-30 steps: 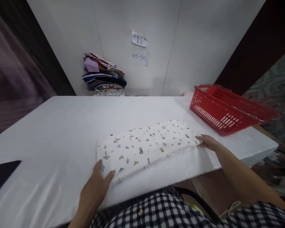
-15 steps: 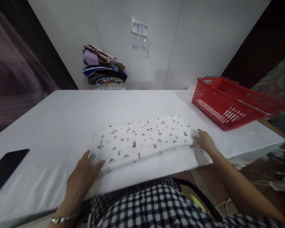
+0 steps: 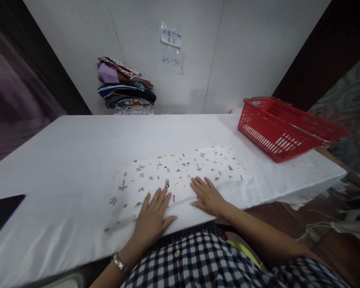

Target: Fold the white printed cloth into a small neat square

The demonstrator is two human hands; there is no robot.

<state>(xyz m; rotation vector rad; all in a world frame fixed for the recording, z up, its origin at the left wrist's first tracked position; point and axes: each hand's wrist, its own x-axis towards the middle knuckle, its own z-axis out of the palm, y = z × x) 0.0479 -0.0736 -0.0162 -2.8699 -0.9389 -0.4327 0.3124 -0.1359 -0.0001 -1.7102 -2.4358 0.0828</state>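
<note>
A folded white cloth (image 3: 180,168) printed with small plants and figures lies as a long strip near the table's front edge. My left hand (image 3: 153,212) rests flat on its near side, left of the middle, with fingers stretched out. Flat on the near side too, right of the middle, is my right hand (image 3: 208,196), its fingers extended and thumb apart. Neither hand grips the cloth. Under the palms, part of the cloth's near edge is hidden.
The table (image 3: 78,156) has a white cover. A red plastic basket (image 3: 267,134) stands at its right edge. A dark flat object (image 3: 4,212) lies at the left. Behind the table is a stack of folded fabrics (image 3: 126,86); paper signs (image 3: 171,37) hang on the wall.
Both hands have left the cloth's two ends and come inward onto its near side. They now lie flat. The cloth stays spread in about the same place, while the view has shifted slightly.
</note>
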